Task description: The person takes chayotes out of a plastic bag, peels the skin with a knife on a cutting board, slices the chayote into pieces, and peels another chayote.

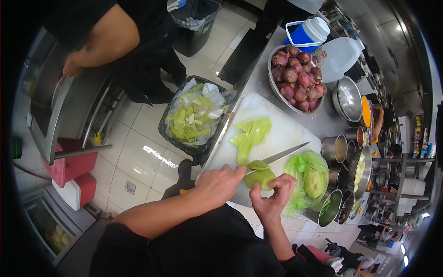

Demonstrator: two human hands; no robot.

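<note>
A knife (288,151) points away to the upper right, its handle end inside my left hand (221,184), whose fingers are closed. With bent fingers and thumb, my right hand (273,197) grips a pale green vegetable (259,178) at the near edge of the white cutting board (221,152). The blade lies against the vegetable's far side, where a strip of peel (257,165) lifts. Long green peelings (253,134) lie on the board beyond my hands. Just right of the vegetable sits a green plastic bag (307,177) with another pale green vegetable in it.
A bowl of red onions (297,83) stands behind the board, near a blue and white jug (308,34). Metal pots (334,148) line the right side. A lined bin with peelings (194,117) is left of the counter. Another person's arm (108,39) is at upper left.
</note>
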